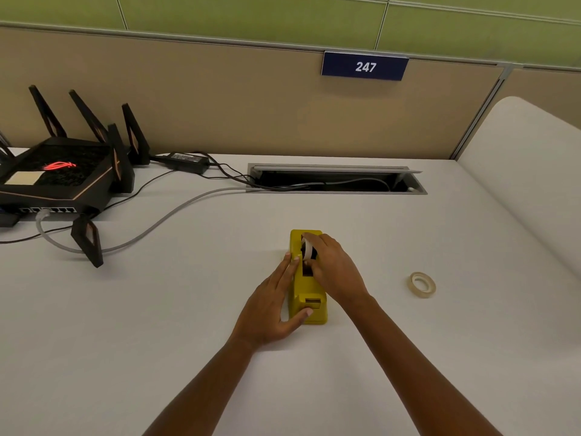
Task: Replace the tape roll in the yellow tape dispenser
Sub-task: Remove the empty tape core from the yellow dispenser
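Note:
The yellow tape dispenser (pixel 309 287) stands on the white desk (pixel 188 309), its cutter end toward me. My left hand (pixel 270 306) grips its left side, thumb against the near end and fingers along the flank. My right hand (pixel 333 265) reaches over the top, its fingers closed on a white tape roll (pixel 306 249) that sits in the dispenser's cradle; part of the roll is hidden by my fingers. A second, pale translucent tape roll (pixel 422 285) lies flat on the desk well to the right, apart from both hands.
A black router (pixel 59 177) with upright antennas stands at the back left, with a power brick (pixel 188 161) and cables (pixel 151 228) trailing across the desk into an open cable hatch (pixel 336 179). A beige partition runs behind. A white rounded panel (pixel 534 184) borders the right.

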A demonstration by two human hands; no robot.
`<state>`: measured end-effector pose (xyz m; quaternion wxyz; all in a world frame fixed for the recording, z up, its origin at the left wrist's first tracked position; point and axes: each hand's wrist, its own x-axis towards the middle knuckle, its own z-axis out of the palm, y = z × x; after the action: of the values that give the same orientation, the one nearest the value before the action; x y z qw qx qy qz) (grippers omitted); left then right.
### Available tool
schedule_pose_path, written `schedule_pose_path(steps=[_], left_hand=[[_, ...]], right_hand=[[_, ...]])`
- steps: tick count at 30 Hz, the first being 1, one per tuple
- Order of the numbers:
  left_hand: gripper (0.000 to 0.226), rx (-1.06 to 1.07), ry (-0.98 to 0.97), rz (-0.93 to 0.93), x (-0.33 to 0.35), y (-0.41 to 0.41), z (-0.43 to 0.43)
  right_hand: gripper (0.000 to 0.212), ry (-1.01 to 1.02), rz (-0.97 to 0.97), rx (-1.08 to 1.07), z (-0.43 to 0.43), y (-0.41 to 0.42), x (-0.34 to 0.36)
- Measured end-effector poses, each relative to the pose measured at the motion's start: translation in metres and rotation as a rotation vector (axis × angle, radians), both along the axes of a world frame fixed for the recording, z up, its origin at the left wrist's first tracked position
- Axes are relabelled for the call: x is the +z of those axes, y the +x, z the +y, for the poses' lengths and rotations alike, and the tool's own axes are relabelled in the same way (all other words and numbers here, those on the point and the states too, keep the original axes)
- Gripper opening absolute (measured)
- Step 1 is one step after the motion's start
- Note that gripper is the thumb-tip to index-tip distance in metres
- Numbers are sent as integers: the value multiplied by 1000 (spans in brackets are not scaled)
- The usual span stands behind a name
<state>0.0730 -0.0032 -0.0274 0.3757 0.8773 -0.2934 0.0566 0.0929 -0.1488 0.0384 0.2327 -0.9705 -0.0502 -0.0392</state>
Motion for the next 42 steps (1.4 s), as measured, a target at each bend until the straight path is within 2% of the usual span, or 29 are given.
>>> schedule_pose_path(steps=[9,15,18,23,27,30,32,36,39,42], left_hand=[[87,-1,-3,-2,0,0,0],[87,-2,1,-1,0,-1,0],[87,-3,1,0,1,-1,0],[86,-4,8,8,-1,0,1],[78,-16,-22,22,-3,0,1],[74,-2,-87,56,-2,-1,3],[71,77,-197,111,2,-4,0],[38,281,-446,134,23,-14,-17],[30,286,-556,120,45,-15,-27],[23,257,-595,196,61,-13,-34]], right_hand=[[48,-86,-40,37,1,1,2],[46,-32,-100,18,5,-3,4],[44,59,-91,-19,5,-7,4],[42,395,-63,-133,2,-16,11],[41,554,3,-161,0,-26,16],[42,615,51,-147,-1,-34,19],[42,641,66,-138,-2,-38,20],[41,640,45,-125,-2,-46,23],[42,591,19,-96,2,-51,25],[40,562,-41,-58,5,-54,27]])
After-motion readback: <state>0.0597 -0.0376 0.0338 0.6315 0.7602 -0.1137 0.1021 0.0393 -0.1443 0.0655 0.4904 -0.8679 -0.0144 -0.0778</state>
